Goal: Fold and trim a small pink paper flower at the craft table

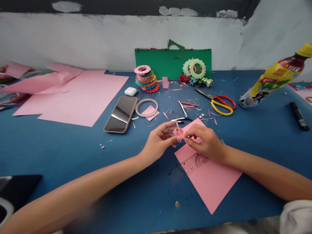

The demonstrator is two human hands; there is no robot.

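My left hand (159,139) and my right hand (203,140) meet over the blue table (73,156), both pinching a small folded pink paper piece (178,132) between fingertips. Under my right hand lies a pink paper sheet (209,182) with a clear ruler (187,167) half across it. Just beyond the hands a compass (182,115) lies among pink paper scraps.
A phone (121,114), a tape ring (146,107) and an earbud case (131,91) lie left of centre. Red-and-yellow scissors (220,103), a yellow bottle (273,81) and a black marker (299,116) sit right. Large pink sheets (73,94), stacked paper rosettes (146,79) and a green board (170,61) are behind.
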